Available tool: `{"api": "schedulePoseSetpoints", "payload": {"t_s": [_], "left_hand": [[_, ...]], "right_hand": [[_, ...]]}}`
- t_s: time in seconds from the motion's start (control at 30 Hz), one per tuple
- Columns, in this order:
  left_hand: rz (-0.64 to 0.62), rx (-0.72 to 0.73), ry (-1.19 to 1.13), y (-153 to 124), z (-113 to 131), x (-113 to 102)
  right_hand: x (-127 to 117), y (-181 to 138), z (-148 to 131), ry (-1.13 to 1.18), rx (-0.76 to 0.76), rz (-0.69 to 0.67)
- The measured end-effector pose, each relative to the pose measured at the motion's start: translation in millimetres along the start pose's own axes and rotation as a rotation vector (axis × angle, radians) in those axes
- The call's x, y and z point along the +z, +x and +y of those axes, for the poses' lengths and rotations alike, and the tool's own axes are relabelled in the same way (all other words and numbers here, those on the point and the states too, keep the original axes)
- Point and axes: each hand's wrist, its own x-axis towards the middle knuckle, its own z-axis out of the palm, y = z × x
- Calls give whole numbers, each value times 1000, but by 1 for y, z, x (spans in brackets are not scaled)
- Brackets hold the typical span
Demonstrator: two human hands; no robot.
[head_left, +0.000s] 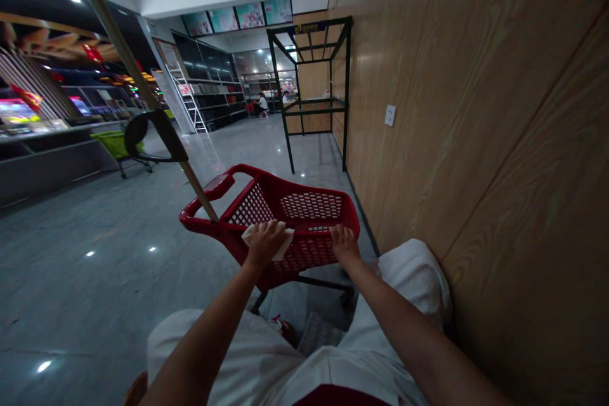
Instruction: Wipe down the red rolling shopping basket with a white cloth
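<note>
Forearms point(212, 342), red cart point(311, 260) crosswise, front rightward

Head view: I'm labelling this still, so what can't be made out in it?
All in the head view:
White cloth: its middle, covered by the left hand.
Pole: its upper end, cut off by the top edge.
Overhead panels: their wording, too small.

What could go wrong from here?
The red cart stands on wheels, so pressure from the left hand and right hand might roll it toward the wood-grain wall. The long pole slants up from the handle; a jolt might dislodge it, though how it is secured is unclear. The white cloth under the left hand could snag on the lattice.
</note>
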Motion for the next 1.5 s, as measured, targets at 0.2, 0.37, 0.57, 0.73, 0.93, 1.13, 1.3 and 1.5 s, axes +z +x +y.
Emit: {"api": "schedulePoseSetpoints", "payload": {"t_s": [0.2,0.37,0.57,0.73,0.93,1.13,1.3,1.5], "left_hand": [[-53,22,-105,16,89,13],[-49,72,-137,18,112,17],[-10,31,-23,2,1,2],[91,-33,77,-7,-61,-12],[-13,-42,-88,8,31,6],[-43,17,-163,20,110,22],[-86,148,-147,14,37,10],[39,30,17,-10,-68,-21]], "right_hand": [[-15,-8,-20,-29,39,-6],[-19,-15,-26,31,23,-9],[-7,-5,-9,14,-4,2],[-3,-2,-4,-20,20,-26],[-7,-9,-28,-44,64,41],[-11,-12,-37,33,74,-25],[-12,-7,-18,49,-28,-11],[-8,-5,-9,16,-2,17]]}}
